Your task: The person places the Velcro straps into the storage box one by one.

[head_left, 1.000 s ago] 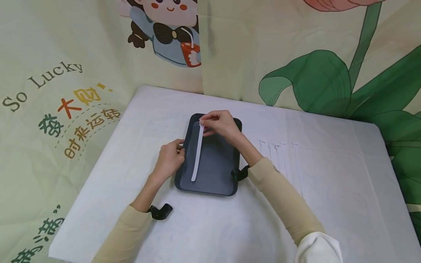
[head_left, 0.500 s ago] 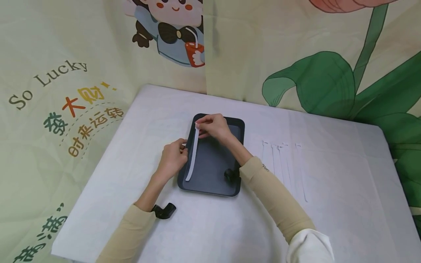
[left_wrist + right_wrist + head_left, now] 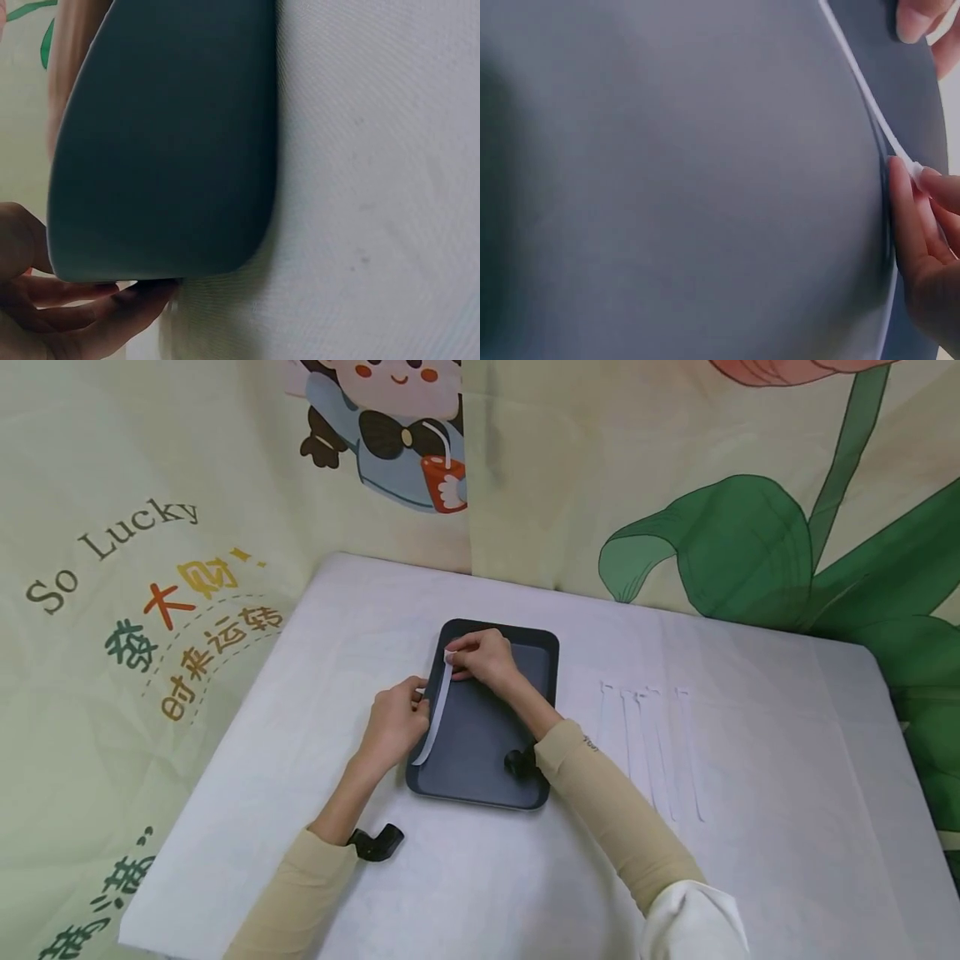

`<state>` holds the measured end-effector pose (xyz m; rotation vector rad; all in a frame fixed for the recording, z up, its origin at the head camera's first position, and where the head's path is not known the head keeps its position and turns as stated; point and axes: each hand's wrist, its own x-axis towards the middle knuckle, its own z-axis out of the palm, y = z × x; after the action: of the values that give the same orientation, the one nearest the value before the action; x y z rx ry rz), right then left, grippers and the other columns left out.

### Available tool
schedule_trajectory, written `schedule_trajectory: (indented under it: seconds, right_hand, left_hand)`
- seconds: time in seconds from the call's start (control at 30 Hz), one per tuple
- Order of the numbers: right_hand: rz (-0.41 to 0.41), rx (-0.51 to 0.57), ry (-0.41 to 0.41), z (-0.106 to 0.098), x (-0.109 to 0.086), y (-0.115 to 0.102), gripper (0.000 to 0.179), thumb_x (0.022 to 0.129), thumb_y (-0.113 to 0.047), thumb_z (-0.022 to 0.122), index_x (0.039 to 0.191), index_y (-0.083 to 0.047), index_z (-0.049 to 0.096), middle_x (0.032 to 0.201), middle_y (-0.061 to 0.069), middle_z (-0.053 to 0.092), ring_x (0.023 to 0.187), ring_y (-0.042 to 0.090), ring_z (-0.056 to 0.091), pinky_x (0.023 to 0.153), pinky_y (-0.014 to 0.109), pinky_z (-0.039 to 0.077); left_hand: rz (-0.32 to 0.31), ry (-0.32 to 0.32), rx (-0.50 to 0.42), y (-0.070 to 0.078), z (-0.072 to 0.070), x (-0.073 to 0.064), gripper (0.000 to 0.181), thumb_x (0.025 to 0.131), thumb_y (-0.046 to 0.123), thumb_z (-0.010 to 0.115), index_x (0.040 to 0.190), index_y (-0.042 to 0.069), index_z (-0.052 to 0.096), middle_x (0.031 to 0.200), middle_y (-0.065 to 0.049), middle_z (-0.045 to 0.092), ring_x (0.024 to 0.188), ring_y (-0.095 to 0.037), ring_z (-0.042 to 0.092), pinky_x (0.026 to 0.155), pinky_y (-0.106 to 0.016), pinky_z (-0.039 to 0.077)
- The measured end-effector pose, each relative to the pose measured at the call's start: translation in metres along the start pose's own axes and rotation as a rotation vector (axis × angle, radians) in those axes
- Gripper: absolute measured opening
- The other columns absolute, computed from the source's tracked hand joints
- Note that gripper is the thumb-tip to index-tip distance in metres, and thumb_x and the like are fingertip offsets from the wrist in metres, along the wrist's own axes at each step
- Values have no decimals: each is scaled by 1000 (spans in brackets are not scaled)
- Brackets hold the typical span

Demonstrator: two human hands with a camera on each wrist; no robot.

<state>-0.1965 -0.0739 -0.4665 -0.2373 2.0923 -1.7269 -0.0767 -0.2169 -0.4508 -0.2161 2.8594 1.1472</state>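
A dark grey rectangular tray (image 3: 495, 752) sits mid-table. My left hand (image 3: 393, 714) grips its left rim; in the left wrist view the fingers (image 3: 112, 322) lie along the tray's outer wall (image 3: 161, 165). Over the tray, my right hand (image 3: 486, 660) pinches the far end of a flat white strip (image 3: 433, 727) between thumb and fingertips. The strip runs along the tray's left inner side, its rounded near end close to the rim. In the right wrist view, the strip (image 3: 859, 75) shows as a narrow edge with a thicker end at the fingers (image 3: 907, 217).
Several similar thin white strips (image 3: 628, 735) lie side by side on the white tabletop (image 3: 765, 760) right of the tray. A printed fabric backdrop (image 3: 540, 477) stands behind the table's far edge. Each wrist wears a black camera (image 3: 378, 843).
My right hand has shifted left and slightly toward the body, taking the white strip from over the tray floor to the left inner side. The left hand stays at the rim.
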Motion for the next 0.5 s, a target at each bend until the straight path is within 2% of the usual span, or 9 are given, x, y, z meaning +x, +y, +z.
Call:
schedule_trajectory:
  seconds: [0.23,0.5]
  right_hand:
    - [-66,-133,22,2,3,1,15,93,-4,73,106,1,79,99,19,78,75,27,77,66,31,62]
    - [-45,-95,29,-2,4,5,14,92,-1,74,104,5,77,93,20,78,73,29,77,65,35,62]
  left_hand:
    - [1,11,-14,2,-1,-1,36,98,2,54,133,-7,61,107,-27,73,92,-35,74,74,-44,60]
    - [0,12,0,3,4,1,36,98,2,54,132,-7,62,106,-26,73,91,-34,74,73,-44,60]
